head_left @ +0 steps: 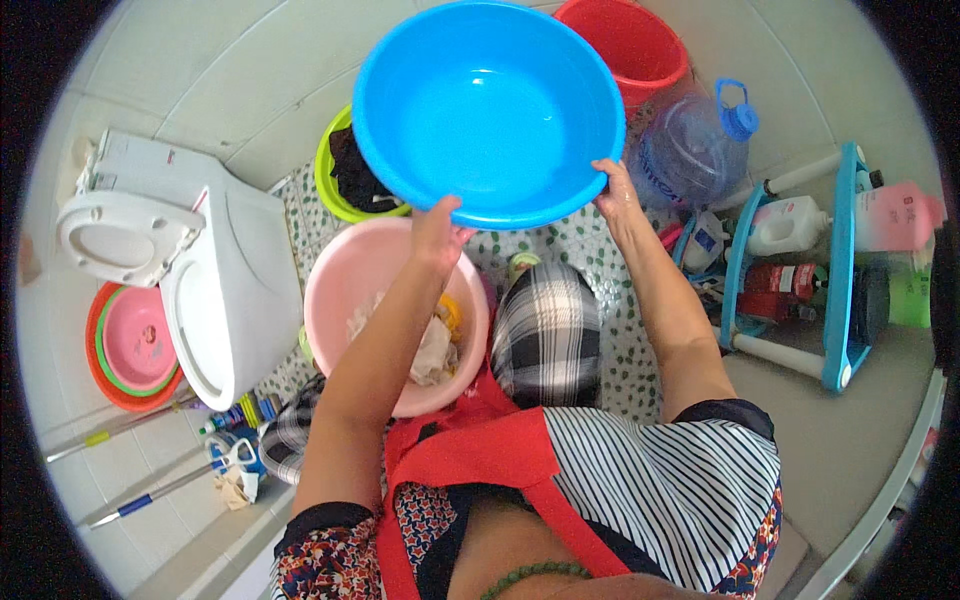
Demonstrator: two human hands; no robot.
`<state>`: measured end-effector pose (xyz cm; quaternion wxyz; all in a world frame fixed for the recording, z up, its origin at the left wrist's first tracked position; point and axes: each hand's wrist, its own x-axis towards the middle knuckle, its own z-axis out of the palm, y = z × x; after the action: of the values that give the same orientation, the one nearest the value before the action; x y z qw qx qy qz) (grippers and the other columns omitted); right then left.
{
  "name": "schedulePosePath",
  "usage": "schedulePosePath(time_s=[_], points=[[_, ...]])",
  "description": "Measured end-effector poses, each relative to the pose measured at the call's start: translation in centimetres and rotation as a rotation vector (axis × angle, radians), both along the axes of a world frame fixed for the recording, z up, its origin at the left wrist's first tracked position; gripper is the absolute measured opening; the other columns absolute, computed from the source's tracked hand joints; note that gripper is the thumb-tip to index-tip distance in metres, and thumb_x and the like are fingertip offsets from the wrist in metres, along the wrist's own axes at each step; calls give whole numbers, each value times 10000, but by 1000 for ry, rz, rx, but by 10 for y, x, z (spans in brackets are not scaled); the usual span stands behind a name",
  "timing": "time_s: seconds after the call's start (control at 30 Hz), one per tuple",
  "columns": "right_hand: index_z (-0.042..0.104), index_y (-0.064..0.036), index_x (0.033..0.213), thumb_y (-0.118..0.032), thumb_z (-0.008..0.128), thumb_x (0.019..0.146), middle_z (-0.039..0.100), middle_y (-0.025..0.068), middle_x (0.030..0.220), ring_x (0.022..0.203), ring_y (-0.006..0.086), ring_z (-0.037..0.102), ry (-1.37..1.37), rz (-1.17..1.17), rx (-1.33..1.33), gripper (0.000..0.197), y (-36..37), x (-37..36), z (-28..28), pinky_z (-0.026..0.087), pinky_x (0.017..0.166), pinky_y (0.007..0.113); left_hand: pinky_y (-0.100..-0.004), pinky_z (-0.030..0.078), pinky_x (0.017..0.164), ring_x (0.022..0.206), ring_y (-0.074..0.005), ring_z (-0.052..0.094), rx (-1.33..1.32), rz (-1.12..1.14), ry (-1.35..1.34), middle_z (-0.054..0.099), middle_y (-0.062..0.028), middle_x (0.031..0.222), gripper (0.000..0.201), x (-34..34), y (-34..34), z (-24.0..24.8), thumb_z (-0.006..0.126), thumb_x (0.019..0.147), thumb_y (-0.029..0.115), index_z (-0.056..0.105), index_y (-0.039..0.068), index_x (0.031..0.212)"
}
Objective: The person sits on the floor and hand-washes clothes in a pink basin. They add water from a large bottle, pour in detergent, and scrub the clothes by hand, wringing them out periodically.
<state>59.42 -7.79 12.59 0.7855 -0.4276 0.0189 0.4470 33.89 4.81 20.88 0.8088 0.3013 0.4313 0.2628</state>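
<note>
A large round blue basin (pixel 470 130) is held out in front of me, tilted so that its inside faces me. My left hand (pixel 440 232) grips the near rim at the lower left, thumb over the edge. At the right side of the rim, my right hand (pixel 615 188) grips it too, fingers partly hidden behind. Below my left forearm stands a pink basin (pixel 330 270) with whitish cloth (pixel 435 352) and something yellow in it. Behind the blue basin, partly covered by it, sits a lime-green basin (pixel 325 180) with dark cloth (pixel 355 172) inside.
A red bucket (pixel 635 50) and a large clear water jug (pixel 695 150) stand at the back right. On the right, a blue-and-white rack (pixel 845 280) holds several bottles. At left is a white toilet (pixel 235 270), with stacked basins (pixel 140 340) beside it and long-handled tools (pixel 150 497) nearby.
</note>
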Motion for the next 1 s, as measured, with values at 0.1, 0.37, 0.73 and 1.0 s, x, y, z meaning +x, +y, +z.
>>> schedulePosePath(time_s=[0.1,0.37,0.73,1.0], points=[[421,-28,1277,-295,622,838,484,152,1258,1133,313,463,-95,165,-302,552,18,26,7,364,970,488,-514,498,852,1091,-374,505,0,154,82,375,-183,1279,697,16,7,-11,476,772,-49,174,120,1377],[285,-19,1369,-333,494,916,295,119,1436,1293,252,328,97,-284,-69,589,75,147,-41,304,1045,382,-487,522,832,1143,-353,447,-129,242,-24,390,-175,1241,601,27,31,-47,489,790,-17,223,48,1325],[446,-72,1158,-400,480,926,550,128,973,734,239,585,216,-421,14,404,111,174,-63,542,625,346,-456,518,829,1067,-314,507,-142,303,-68,440,-164,1194,481,34,32,-22,542,780,27,347,-1,1219],[509,-72,884,-196,477,922,559,25,714,493,128,492,4,-562,-105,134,76,85,-68,390,407,264,-431,529,798,1012,-301,540,-107,369,-8,494,-145,1128,451,12,36,-12,564,761,33,393,4,1177]])
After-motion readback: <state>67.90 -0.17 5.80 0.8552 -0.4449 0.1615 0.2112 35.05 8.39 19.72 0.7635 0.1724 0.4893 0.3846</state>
